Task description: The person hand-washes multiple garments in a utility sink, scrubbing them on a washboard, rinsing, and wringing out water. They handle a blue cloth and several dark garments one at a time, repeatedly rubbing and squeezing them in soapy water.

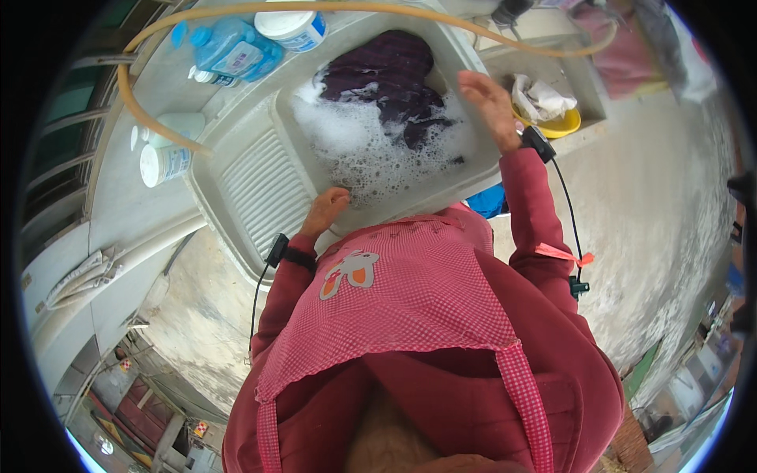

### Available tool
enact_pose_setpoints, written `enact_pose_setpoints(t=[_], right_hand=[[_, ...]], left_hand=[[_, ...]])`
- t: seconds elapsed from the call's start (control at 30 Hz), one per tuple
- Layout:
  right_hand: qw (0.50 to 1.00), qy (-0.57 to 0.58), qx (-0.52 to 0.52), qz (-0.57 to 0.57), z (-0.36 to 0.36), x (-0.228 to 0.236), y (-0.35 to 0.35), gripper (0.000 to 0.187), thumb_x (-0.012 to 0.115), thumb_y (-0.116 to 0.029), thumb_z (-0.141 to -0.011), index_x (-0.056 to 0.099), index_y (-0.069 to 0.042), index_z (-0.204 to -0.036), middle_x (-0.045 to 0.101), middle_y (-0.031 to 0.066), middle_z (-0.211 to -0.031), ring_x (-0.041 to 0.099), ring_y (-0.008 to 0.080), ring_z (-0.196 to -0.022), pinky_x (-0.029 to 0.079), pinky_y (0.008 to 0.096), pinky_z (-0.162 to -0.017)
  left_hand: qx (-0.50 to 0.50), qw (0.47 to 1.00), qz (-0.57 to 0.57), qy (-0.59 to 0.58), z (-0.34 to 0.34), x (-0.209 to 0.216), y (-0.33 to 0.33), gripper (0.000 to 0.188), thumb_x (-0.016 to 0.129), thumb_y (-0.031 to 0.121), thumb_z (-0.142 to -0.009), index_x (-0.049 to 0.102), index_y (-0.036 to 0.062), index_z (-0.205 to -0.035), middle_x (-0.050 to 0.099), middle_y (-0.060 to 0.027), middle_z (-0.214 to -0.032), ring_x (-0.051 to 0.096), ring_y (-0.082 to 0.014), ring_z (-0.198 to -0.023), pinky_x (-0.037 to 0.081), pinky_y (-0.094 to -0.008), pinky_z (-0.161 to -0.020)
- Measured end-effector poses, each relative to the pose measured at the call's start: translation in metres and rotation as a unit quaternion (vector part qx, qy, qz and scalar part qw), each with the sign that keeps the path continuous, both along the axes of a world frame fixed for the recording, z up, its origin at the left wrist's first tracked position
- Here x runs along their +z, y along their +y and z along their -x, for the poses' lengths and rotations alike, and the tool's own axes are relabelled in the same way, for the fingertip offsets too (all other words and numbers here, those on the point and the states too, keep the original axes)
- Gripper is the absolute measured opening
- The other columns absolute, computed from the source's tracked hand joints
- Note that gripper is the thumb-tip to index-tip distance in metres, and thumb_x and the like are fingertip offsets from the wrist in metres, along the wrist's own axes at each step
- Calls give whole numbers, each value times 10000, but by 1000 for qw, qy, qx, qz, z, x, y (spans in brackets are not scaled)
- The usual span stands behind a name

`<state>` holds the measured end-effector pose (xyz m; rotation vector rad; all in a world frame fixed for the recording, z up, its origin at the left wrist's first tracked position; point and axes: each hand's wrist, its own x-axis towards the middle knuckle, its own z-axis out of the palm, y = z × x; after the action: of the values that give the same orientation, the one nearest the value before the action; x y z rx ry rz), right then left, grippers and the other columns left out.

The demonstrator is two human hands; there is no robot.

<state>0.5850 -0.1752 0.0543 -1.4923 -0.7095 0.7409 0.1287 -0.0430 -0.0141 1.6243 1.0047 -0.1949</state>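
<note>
At the sudsy basin [293, 151], right hand [490, 104] is half-spread, empty; left hand [325, 210] loosely curled, its hold unclear

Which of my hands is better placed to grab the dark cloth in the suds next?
Probably your right hand: it looks closer to the dark cloth, just off its right side. Your left hand is beside the washboard, with suds lying between it and the cloth.

I stand on a pale, blotched concrete floor [631, 236] under soft, even light, with a barred window [72, 130] on my left, a whitish wall [110, 209] beside it, a long pale pipe [148, 258] running near that wall, and reddish-brown brickwork [631, 448] at the lower right rim of my view.
</note>
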Motion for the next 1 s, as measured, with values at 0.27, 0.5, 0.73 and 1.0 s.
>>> enact_pose_setpoints(t=[0.27, 0.5, 0.73, 1.0], right_hand=[[786, -275, 173, 526, 85, -179, 88, 1198, 921, -331, -720, 217, -124, -1667, 364, 372, -1544, 511, 584, -1352, 459, 584, -1140], [868, -284, 250, 320, 138, -178, 45, 483, 742, -116, -789, 690, -53, -1265, 766, 234, -1064, 732, 419, -1033, 565, 491, -934], [956, 70, 265, 101, 125, -5, 50, 202, 574, 26, -800, 710, -28, -940, 599, -23, -778, 525, 68, -728, 427, 262, -669], [969, -8, 239, -55, 96, 188, 85, 239, 564, 9, -814, 683, 7, -1021, 606, -51, -887, 532, 54, -809, 439, 219, -751]], left_hand=[[60, 998, -19, -29, 10, 29, -6, 441, 677, 328, -1015, 680, 5, -1316, 757, -137, -1114, 698, -214, -1030, 545, -362, -919], [108, 991, -23, -72, 1, 28, -2, 455, 698, 259, -1003, 643, 14, -1382, 736, -152, -1149, 696, -240, -1030, 555, -380, -931], [64, 991, -73, -97, -19, 36, 33, 819, 810, 133, -884, 409, 94, -1597, 554, -208, -1452, 623, -307, -1258, 551, -433, -1025], [-25, 935, -251, -249, -75, 97, 54, 1257, 952, 179, -713, 177, 121, -1702, 264, -246, -1696, 261, -439, -1582, 266, -473, -1301]])
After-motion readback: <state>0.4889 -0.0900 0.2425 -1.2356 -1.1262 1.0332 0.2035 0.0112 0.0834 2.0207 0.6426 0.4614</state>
